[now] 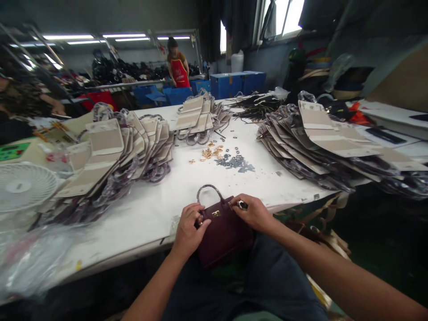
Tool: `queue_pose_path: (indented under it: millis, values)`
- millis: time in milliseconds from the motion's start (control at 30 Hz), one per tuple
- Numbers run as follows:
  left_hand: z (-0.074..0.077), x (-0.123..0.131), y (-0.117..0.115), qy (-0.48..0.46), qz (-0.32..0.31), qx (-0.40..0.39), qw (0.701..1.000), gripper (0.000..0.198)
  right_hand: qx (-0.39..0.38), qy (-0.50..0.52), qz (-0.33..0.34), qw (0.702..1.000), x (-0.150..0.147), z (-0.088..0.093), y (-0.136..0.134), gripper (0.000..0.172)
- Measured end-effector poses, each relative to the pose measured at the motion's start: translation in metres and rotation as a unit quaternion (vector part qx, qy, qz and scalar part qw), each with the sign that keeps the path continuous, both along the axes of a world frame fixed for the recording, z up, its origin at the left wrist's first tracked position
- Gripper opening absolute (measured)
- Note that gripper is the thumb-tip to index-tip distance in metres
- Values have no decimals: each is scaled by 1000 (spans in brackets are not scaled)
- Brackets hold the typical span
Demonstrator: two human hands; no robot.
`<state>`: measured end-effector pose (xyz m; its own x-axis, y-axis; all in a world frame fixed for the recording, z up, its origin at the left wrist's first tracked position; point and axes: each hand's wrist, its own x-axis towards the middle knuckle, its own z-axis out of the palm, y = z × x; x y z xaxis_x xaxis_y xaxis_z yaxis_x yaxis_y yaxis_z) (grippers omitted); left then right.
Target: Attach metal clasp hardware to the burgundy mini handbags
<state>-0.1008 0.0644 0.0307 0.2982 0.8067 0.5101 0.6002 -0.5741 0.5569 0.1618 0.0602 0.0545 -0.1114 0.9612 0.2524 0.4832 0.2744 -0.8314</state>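
Right fingers [239, 197] on the maroon handbag [226, 236] partly hide a dark object [242, 205].

I'm counting two bare hands [189, 229] [252, 213], one dark burgundy handbag [224, 236], three stacks of beige-and-burgundy panels [103, 145] [194, 113] [321, 131], one round white fan [25, 186]; one heap of small gold metal pieces [211, 153] is lying there.

Fingers [193, 209] on handbag [224, 240] — burgundy, apparently
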Motion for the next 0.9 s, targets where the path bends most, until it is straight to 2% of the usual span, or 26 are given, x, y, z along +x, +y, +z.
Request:
queue_pose_path:
  millis: [167,233,367,467,567,633,700,800,900]
  values:
    - [4,0,-5,-2,12,-26,1000,21,-20,22,21,999,-11,9,5,11]
    - [5,0,-6,-5,5,-42,999,20,-76,50,32,995,-20,14,15,10]
    - [4,-1,-3,-5,-7,-68,998,12,-221,140,25,965,-41,27,39,32]
    - [6,-4,-3,-28,-11,-90,995,11,-238,191,40,951,-59,43,45,38]
    - [10,-5,-14,-56,-13,-111,992,16,-250,254,78,931,-74,62,42,42]
    - [5,-4,-19,-24,-3,-106,994,23,-253,294,52,920,-81,68,47,40]
    - [-9,-6,-16,-15,-11,-100,995,29,-240,350,33,905,-89,64,63,34]
    - [-32,-10,-7,1,-10,-119,993,25,-224,379,47,897,-108,45,91,27]
    - [-40,-8,-4,19,-6,-156,988,19,-246,343,53,905,-121,18,103,28]
